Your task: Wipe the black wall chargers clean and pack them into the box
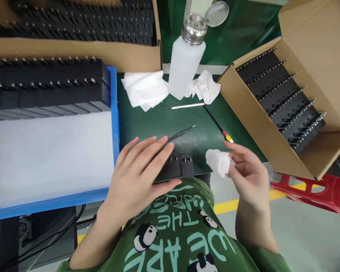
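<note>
My left hand (pixel 141 170) is open, its fingers stretched out over a short row of black plug adapters (pixel 187 165) at the table's front edge. The hand covers part of that row, so whether it touches them I cannot tell. Black tweezers (pixel 182 133) lie just beyond the fingertips, partly hidden by them. To the right, my right hand (pixel 248 172) pinches a crumpled white wipe (pixel 218 161) between thumb and fingers, right of the adapters.
A blue-rimmed tray (pixel 115 113) with rows of black adapters lies left. Cardboard boxes of adapters stand at the back left (pixel 141 60) and right (pixel 252 109). A white dispenser bottle (pixel 184 64), folded wipes (pixel 146 88), a thin pen-like tool (pixel 187 106) and a USB cable (pixel 219 126) lie between.
</note>
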`<move>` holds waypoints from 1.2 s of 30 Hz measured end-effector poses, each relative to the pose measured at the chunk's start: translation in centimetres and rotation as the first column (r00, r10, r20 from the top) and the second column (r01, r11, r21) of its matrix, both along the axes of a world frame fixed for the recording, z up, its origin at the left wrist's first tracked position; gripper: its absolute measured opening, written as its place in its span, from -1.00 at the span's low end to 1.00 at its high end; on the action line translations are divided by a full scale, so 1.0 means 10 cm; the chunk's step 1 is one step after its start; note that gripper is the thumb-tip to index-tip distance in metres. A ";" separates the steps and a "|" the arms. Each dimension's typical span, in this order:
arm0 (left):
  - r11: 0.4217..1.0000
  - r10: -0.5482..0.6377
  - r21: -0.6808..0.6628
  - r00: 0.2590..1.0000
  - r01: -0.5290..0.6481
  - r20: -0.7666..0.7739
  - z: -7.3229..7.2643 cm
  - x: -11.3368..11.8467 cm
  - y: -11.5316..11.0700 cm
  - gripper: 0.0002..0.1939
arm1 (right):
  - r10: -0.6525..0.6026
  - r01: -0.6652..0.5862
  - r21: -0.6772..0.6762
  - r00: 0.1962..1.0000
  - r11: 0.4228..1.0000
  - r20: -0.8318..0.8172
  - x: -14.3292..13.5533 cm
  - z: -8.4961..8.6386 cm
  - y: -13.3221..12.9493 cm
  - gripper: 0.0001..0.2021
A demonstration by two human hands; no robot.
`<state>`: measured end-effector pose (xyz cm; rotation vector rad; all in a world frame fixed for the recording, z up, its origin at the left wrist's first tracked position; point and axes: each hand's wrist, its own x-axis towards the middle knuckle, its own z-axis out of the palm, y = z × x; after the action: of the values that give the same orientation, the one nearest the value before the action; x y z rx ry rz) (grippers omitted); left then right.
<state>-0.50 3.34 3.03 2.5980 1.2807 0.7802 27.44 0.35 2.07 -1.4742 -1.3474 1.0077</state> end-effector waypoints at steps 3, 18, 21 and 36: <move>0.994 0.100 0.032 0.991 -0.104 0.090 0.01 -0.21 -0.10 -0.35 | 0.020 -0.005 0.059 0.966 0.998 -0.258 -0.03 0.08 0.39 -0.81; 0.955 0.296 0.006 0.949 -0.298 0.106 -0.37 -0.62 -0.49 -0.47 | -0.206 -0.375 0.594 0.697 0.712 0.687 -0.61 0.80 2.22 -0.80; 0.953 0.300 0.001 0.946 -0.303 0.125 -0.39 -0.64 -0.50 -0.47 | -0.115 -0.460 0.487 0.629 0.743 0.769 -0.66 0.81 2.32 -0.78; 0.963 0.268 -0.042 0.949 -0.265 0.166 -0.27 -0.63 -0.53 -0.56 | -0.049 -0.521 0.364 0.522 0.772 0.852 -0.63 0.95 2.37 -0.75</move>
<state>-6.81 -1.94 0.31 2.3105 1.5956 1.0036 21.18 24.09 11.57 -1.2736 -2.3601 -0.1324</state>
